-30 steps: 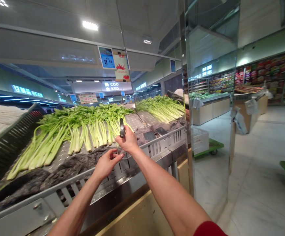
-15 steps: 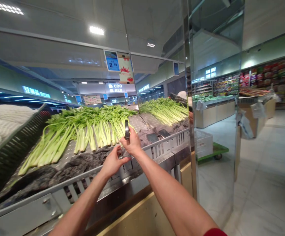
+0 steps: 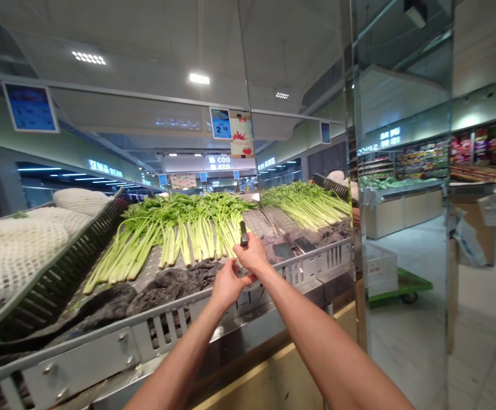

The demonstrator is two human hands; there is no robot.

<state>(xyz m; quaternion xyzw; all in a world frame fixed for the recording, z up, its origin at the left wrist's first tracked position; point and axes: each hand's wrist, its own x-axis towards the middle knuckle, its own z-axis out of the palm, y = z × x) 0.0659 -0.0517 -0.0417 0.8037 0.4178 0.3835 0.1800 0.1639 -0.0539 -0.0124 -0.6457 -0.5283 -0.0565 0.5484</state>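
Observation:
My right hand (image 3: 253, 253) is closed on a small black object (image 3: 243, 233) that sticks up above the fingers; its kind I cannot make out. Just left of it and lower, my left hand (image 3: 229, 285) has its thumb apart from its bent fingers, with nothing visible between them. The fingertips reach up close to the right hand; whether they touch is hard to see. Both hands are over the front edge of a sloping display shelf. Behind them lies a row of celery (image 3: 196, 233), leaves toward the back and pale stalks toward me.
A grey slotted rail (image 3: 179, 319) runs along the shelf front, with dark crumpled cloth (image 3: 162, 290) behind it. At left stands a dark green crate (image 3: 55, 285) with produce in white foam netting (image 3: 21, 239). Mirrored panels (image 3: 303, 154) stand behind and a mirrored column (image 3: 401, 341) at right.
The view has turned left, so the shelf and hands appear farther right and more of the crate shows. My left hand has come closer to the right, which still holds the black object.

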